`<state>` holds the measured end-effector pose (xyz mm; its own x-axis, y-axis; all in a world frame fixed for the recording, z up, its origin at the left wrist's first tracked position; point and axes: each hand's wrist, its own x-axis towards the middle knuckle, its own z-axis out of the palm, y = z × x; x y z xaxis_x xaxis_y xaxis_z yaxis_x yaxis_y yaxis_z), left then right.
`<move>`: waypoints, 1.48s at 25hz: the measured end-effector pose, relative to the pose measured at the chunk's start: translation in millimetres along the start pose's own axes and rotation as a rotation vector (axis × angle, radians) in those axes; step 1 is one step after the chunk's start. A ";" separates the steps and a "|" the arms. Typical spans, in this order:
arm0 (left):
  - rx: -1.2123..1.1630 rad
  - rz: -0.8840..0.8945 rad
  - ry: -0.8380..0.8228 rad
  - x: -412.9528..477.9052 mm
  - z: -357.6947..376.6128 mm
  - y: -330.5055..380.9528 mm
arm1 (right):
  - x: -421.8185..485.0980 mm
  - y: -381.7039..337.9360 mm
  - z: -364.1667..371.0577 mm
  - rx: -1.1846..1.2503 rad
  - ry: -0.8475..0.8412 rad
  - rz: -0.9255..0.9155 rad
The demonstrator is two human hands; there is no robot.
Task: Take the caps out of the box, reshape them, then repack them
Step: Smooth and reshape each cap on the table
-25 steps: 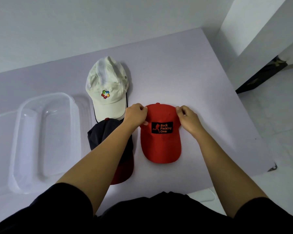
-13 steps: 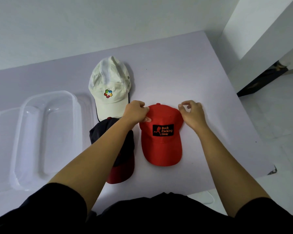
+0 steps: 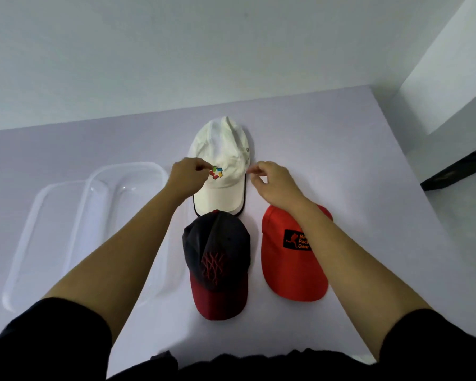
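Observation:
Three caps lie on the pale table. The white cap (image 3: 223, 149) with a coloured logo is farthest from me. In front of it sits the dark cap with a red brim (image 3: 217, 259), its crown over the white brim's tip. To the right is the red cap (image 3: 283, 273) with a black patch. My left hand (image 3: 186, 178) pinches the white cap's left side beside the logo. The curled fingers of my right hand (image 3: 272, 185) sit at the white cap's right edge; whether they touch it is unclear. My right forearm crosses the red cap.
A clear plastic box (image 3: 127, 165) stands on the left of the table (image 3: 341, 160), with its clear lid (image 3: 25, 229) further left. A wall rises behind the table. The table's right edge drops to the floor near a dark object (image 3: 456, 171).
Both hands have left the red cap and moved away from me to the sides of the white cap. The red cap now lies flat to the right, and the dark cap is uncovered.

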<state>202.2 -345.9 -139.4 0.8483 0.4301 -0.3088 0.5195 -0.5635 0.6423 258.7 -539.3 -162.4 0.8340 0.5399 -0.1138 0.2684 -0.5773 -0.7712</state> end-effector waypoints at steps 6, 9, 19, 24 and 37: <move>0.094 -0.079 -0.271 22.4 15.9 -55.7 | 38.1 -7.1 53.2 -0.360 -0.517 0.109; 0.197 0.043 -0.389 32.7 16.9 -60.1 | 48.1 -5.6 65.4 -0.476 -0.550 0.109; 0.666 0.183 -0.257 53.5 35.2 -62.2 | 64.9 -4.9 92.8 -0.788 -0.253 0.082; 0.622 0.180 -0.146 45.9 34.3 -54.9 | 64.0 -4.6 97.0 -0.677 -0.053 0.167; 0.297 0.324 -0.045 46.8 20.8 -55.7 | 41.2 -19.6 73.7 -0.345 0.033 0.035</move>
<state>215.1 -309.0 -204.1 0.9725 0.1701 -0.1589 0.2269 -0.8454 0.4836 252.3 -460.5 -198.2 0.8593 0.4990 -0.1121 0.3815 -0.7714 -0.5094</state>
